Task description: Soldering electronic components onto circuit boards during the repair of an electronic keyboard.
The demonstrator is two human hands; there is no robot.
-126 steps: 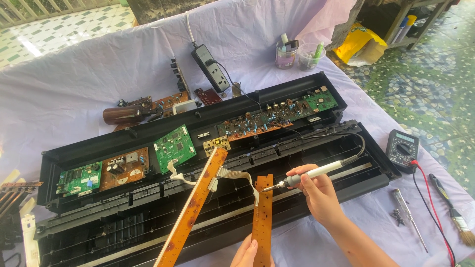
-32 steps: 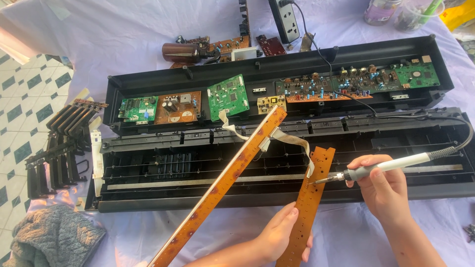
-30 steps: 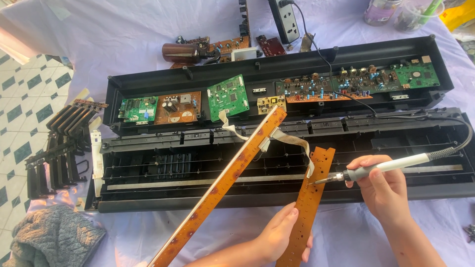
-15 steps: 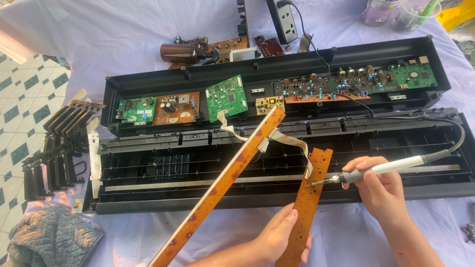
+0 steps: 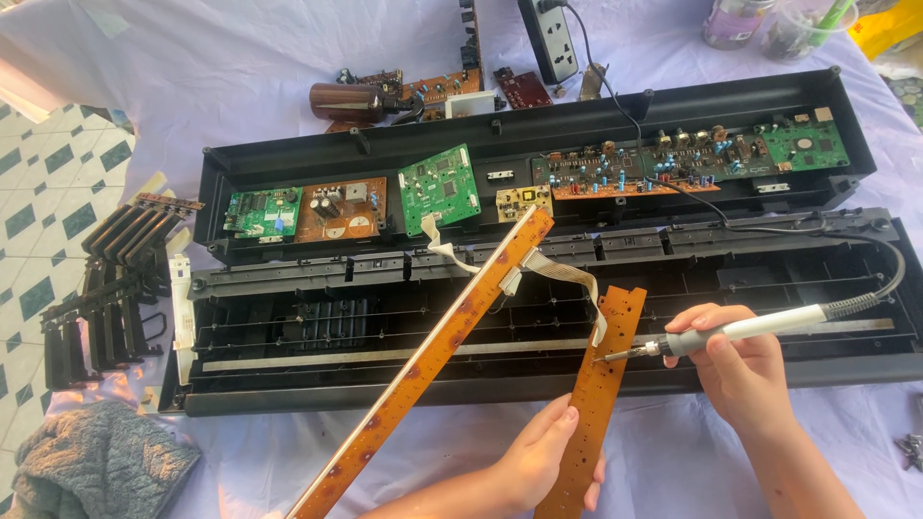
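The short brown strip-shaped circuit board (image 5: 598,404), long axis running away from the person, is being gripped by the left hand (image 5: 543,461); the right hand (image 5: 735,370), just right of it, is closing around a white soldering iron (image 5: 740,332) whose tip is touching the board's upper edge.

The long narrow circuit strip (image 5: 594,404) is orange-brown with darker spots; the pen-shaped soldering iron (image 5: 745,332) is white with a grey grip. The open keyboard housing (image 5: 538,384) is black, on a pale lilac tablecloth (image 5: 192,77).

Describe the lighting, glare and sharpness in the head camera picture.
Head view: bright, even daylight; the pale cloth looks washed out at the top left; soft shadows under the left hand and right hand; the soldering iron and short brown board are sharp.
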